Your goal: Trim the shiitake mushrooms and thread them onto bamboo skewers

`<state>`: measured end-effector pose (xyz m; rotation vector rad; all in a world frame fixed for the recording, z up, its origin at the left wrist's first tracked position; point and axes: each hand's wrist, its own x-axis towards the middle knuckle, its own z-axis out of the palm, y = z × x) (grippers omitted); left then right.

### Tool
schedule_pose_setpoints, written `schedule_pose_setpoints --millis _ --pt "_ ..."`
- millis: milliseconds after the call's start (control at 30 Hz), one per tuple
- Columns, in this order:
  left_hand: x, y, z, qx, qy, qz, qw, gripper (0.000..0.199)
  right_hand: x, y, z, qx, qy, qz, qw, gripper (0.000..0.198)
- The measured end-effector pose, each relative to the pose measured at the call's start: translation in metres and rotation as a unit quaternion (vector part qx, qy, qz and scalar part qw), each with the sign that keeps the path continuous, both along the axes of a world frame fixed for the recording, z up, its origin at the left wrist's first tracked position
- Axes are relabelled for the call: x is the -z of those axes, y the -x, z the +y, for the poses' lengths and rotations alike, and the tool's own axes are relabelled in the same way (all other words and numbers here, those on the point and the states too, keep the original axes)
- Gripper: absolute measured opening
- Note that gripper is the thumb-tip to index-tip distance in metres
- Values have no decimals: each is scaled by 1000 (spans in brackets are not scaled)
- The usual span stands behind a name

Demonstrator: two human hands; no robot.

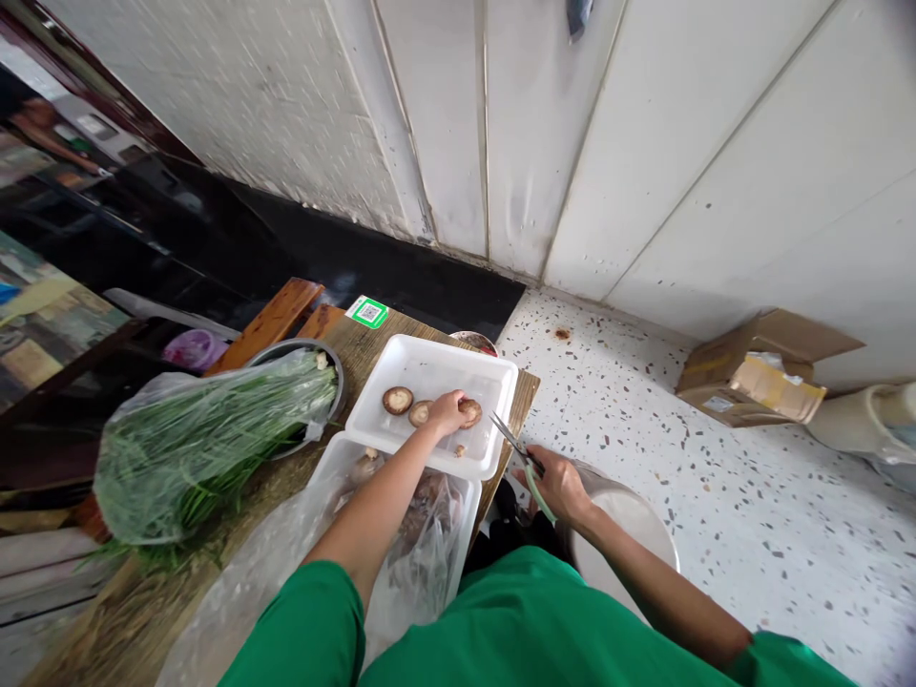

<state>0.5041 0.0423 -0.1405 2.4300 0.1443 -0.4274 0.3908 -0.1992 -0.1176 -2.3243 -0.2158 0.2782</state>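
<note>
My left hand [447, 412] is closed on a brown shiitake mushroom [470, 413] over the white plastic tray [444, 358]. Two more mushrooms lie in that tray: one mushroom [398, 400] to the left, gills up, and another mushroom [420, 412] partly behind my hand. A small cut-off stem [459, 450] rests near the tray's front wall. In my right hand [559, 489] are scissors [510, 434] with pale green handles, their blades parted and pointing at the tray's right rim. A second white tray [468, 520] in front holds mushrooms in a clear plastic bag [422, 544], partly hidden by my left arm.
Bagged green stalks [221, 429] lie across a metal bowl [340, 382] on the left of the wooden table [528, 391]. A whitish bucket [630, 534] stands below my right arm. An open cardboard box [751, 372] sits by the wall. Another person's arm [53, 143] shows far left.
</note>
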Motion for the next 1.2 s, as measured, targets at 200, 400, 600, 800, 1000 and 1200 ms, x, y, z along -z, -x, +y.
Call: schedule_pose_setpoints --millis 200,400,600,800,1000,1200 --pt "-15 1 1 -148 181 -19 972 36 -5 -4 4 25 69 -103 992 41" --pt "-56 30 2 -196 416 26 888 32 -31 -26 11 -20 147 -216 965 33" --pt "-99 78 1 -231 613 -4 756 29 -54 -20 21 -94 182 -236 950 38" --pt "-130 118 10 -235 592 -48 769 34 -85 0 33 -157 204 -231 938 42" --pt "-147 143 16 -249 582 -79 770 39 -103 11 45 -204 233 -250 917 44" --pt "-145 151 19 -271 587 -76 759 37 -98 17 49 -217 252 -258 907 40"
